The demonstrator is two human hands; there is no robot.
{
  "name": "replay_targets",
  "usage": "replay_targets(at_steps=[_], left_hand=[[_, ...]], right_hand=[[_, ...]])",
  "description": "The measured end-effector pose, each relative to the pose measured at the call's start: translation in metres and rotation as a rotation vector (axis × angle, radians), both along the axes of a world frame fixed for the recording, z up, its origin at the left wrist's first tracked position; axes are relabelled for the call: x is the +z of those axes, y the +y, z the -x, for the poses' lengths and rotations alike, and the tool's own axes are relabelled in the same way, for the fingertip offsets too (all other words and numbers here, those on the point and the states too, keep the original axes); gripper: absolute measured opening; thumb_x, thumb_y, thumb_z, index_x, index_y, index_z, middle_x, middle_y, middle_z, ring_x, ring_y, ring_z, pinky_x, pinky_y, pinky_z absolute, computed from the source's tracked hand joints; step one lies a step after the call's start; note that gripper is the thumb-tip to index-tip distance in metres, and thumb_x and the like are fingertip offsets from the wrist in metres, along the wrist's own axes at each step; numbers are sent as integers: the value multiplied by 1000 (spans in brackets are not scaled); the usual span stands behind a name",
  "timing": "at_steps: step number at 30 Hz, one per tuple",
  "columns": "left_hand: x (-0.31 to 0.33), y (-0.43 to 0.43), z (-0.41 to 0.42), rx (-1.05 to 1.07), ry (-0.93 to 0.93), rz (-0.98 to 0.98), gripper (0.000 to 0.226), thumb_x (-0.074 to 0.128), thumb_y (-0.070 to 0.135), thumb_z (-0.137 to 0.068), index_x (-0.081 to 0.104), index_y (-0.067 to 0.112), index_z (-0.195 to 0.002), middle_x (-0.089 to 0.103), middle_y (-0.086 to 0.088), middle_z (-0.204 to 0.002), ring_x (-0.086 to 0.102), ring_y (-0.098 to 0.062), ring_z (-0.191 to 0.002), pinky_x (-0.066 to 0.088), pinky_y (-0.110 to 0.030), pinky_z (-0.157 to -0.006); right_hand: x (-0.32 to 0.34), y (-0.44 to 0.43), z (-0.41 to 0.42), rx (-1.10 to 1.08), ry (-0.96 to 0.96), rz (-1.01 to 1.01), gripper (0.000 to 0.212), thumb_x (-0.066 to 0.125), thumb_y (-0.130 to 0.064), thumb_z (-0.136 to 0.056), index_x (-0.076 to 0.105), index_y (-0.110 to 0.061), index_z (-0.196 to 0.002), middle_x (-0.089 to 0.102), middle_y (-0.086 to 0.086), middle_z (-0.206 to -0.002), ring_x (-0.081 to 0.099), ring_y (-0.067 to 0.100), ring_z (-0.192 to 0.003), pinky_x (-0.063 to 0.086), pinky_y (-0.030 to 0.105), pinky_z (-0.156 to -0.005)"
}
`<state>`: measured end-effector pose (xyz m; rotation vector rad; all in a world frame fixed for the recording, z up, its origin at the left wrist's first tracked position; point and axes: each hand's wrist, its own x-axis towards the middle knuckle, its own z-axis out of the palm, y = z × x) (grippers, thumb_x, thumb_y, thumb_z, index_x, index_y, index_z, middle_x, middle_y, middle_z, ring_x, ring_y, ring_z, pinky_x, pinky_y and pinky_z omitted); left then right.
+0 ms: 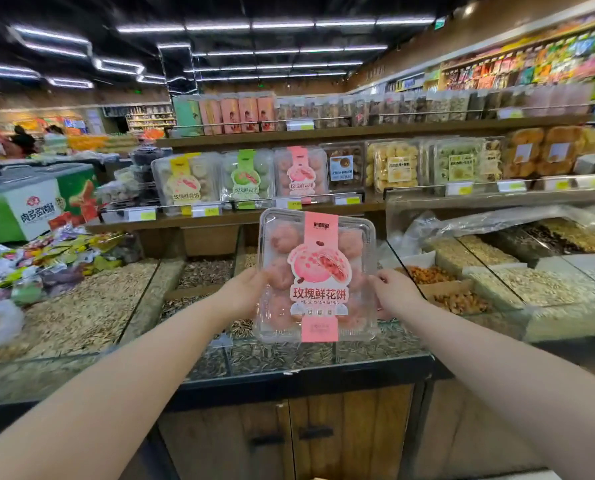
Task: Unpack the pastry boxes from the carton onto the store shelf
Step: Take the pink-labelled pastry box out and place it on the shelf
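1. The clear pastry box (318, 275) with the pink label is being held upright in the air, above the desk (306, 372) and short of the shelf (171, 221). The carton is not in view.
2. The left hand (244, 292) is gripping the box's left edge and the right hand (393, 294) its right edge. Risk: the thin plastic is probably flexing, so a hard squeeze could pop the lid or let the box slip.
3. A matching pink box (301, 173) is standing on the shelf just beside a green box (246, 178). Risk: a crooked push could topple both.
4. A price rail (254, 203) is running along the shelf front. Risk: the incoming box's lower edge could catch on it.
5. Glass-covered seed bins (199, 271) are lying beneath. A dropped box would strike the glass.
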<state>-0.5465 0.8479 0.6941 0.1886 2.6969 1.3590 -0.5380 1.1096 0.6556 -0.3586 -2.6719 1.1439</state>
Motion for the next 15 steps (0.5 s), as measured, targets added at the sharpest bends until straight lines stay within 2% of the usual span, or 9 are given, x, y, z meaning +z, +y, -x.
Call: replay_targets(at_steps=[2, 3, 5, 7, 9, 11, 13, 15], left_hand=[[4, 5, 20, -23, 14, 95, 42, 31, 41, -99, 55, 12, -119, 52, -2, -83, 52, -15, -71, 44, -27, -63], [7, 8, 35, -35, 43, 151, 43, 30, 39, -101, 55, 9, -121, 54, -1, -82, 52, -15, -70, 42, -26, -62], [7, 14, 56, -64, 59, 257, 46, 30, 40, -101, 53, 6, -124, 64, -7, -99, 59, -20, -80, 43, -28, -68], [12, 21, 79, -75, 86, 338, 45, 30, 41, -101, 53, 8, -120, 65, -12, -112, 60, -22, -86, 45, -29, -73], [17, 27, 99, -44, 127, 356, 37, 32, 41, -101, 56, 13, -104, 67, -7, -96, 59, -18, -75, 47, -29, -68], [24, 31, 121, 0, 164, 345, 32, 35, 39, -100, 54, 16, -89, 64, -1, -79, 58, -15, -66, 47, -28, -62], [30, 31, 145, 38, 202, 353, 28, 40, 36, -98, 54, 16, -85, 63, -1, -77, 61, -19, -70, 47, -31, -66], [37, 31, 167, 60, 235, 368, 22, 47, 34, -94, 57, 15, -91, 62, 0, -78, 59, -20, -72, 45, -31, -66]], right_hand=[[10, 14, 28, 30, 3, -43, 24, 40, -30, -99, 56, -18, -87, 62, 3, -78, 62, 21, -67, 55, 37, -69], [19, 20, 46, 41, 22, -65, 25, 40, -30, -99, 53, -21, -80, 60, 2, -74, 62, 22, -67, 55, 37, -69], [30, 33, 74, 56, 50, -125, 26, 40, -30, -99, 50, -23, -76, 58, 0, -74, 60, 23, -72, 53, 36, -69], [43, 40, 98, 67, 64, -166, 22, 39, -30, -100, 53, -19, -87, 59, 1, -80, 59, 20, -73, 47, 31, -60], [52, 45, 118, 84, 75, -189, 21, 38, -30, -100, 55, -17, -97, 60, 2, -86, 60, 21, -77, 47, 31, -61], [61, 46, 138, 95, 84, -174, 20, 39, -30, -100, 54, -17, -98, 61, 4, -90, 61, 25, -84, 52, 38, -74], [69, 46, 156, 94, 99, -162, 18, 39, -29, -100, 52, -17, -96, 61, 4, -89, 61, 25, -84, 53, 40, -77], [74, 45, 177, 94, 115, -170, 17, 39, -29, -100, 50, -17, -96, 60, 4, -88, 60, 26, -82, 50, 34, -71]])
